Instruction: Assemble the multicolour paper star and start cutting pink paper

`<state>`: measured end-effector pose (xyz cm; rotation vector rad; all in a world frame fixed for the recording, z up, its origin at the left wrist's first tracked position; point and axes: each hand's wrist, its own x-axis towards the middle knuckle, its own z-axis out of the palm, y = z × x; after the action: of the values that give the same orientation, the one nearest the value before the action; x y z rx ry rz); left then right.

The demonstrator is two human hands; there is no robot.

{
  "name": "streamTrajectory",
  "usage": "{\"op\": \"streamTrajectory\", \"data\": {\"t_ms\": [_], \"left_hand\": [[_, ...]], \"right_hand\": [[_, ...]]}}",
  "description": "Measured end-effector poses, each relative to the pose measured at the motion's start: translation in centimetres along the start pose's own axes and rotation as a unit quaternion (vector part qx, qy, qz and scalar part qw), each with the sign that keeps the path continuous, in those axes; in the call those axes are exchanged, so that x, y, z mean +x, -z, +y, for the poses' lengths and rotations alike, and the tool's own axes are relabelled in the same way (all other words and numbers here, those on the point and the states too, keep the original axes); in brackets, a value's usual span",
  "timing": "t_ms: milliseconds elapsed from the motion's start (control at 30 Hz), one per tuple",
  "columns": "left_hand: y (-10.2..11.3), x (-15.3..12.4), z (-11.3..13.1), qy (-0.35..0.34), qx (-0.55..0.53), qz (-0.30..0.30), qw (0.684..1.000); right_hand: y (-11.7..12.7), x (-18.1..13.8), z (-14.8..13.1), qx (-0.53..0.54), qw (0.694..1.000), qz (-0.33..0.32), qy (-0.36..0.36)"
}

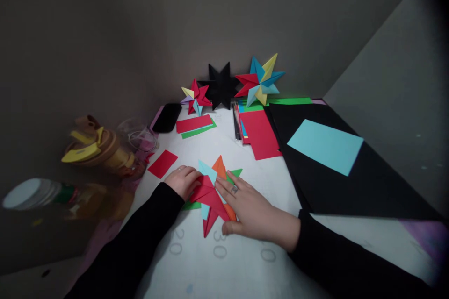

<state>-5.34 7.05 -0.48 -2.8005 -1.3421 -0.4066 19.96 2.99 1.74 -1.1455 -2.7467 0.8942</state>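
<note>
A flat, partly assembled paper star [212, 191] of red, orange, light blue and green pieces lies on the white table [224, 261]. My left hand [183, 180] rests at its left side, fingers curled against the red piece. My right hand [249, 210] lies flat on its right side, fingers stretched over the orange and red points, thumb tucked under the lower edge. Both arms wear black sleeves.
Three finished paper stars [259, 80] stand against the back wall. Red and green paper strips [195, 125], a red sheet stack [260, 134], a small red rectangle [162, 164], a black phone [167, 117] and a black sheet [354, 182] with light blue paper [325, 145] surround me. Bottles [98, 147] stand at left.
</note>
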Motion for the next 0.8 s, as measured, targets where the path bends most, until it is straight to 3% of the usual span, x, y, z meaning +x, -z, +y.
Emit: {"op": "streamTrajectory", "data": {"t_ms": [133,300,800], "left_hand": [[0.2,0.0,0.0,-0.007,0.002,-0.007,1.0],[-0.3,-0.2,-0.3,-0.045,-0.003,0.027,0.999],[-0.9,-0.3,0.3,0.01,-0.042,0.032,0.999]], "right_hand": [[0.0,0.1,0.0,-0.008,1.0,0.0,0.0],[0.2,0.2,0.0,0.003,1.0,-0.003,-0.012],[1.5,0.1,-0.5,0.028,0.998,-0.034,-0.034]]}}
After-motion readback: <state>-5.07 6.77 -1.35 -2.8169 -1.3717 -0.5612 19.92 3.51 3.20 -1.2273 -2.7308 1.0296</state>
